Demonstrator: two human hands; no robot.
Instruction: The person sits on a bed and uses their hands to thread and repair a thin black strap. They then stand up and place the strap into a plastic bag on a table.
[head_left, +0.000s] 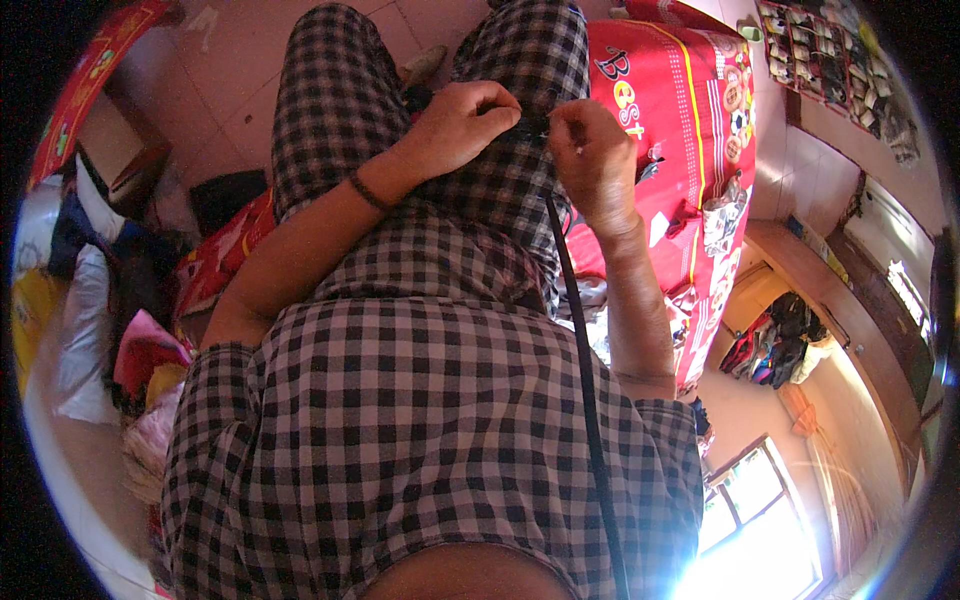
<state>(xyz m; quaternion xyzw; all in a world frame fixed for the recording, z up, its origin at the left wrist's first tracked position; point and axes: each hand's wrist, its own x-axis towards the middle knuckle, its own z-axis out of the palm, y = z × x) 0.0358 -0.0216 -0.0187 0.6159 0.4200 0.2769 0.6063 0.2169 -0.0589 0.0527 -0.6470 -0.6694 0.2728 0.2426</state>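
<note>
Over my checked trousers (491, 176), both hands are close together with the fingers pinched. Between the fingertips is a small dark item (535, 124), its kind hard to tell against the dark checks. My left hand (465, 124) comes in from the left, thumb and forefinger pressed together at its near end. On the other side my right hand (592, 157) is curled, with its fingertips at the far end of the item. A red printed cloth (667, 112) lies just right of that hand, bearing a small dark scrap (651, 169) and a white scrap (658, 229).
A black strap (581, 330) runs down over my checked shirt (420, 420). On the red cloth's right part lies a crumpled patterned piece (724, 217). Shoes fill a rack (817, 56) at upper right. Clothes (776, 341) hang by an orange-tied broom (806, 412). Bedding (82, 337) is heaped at left.
</note>
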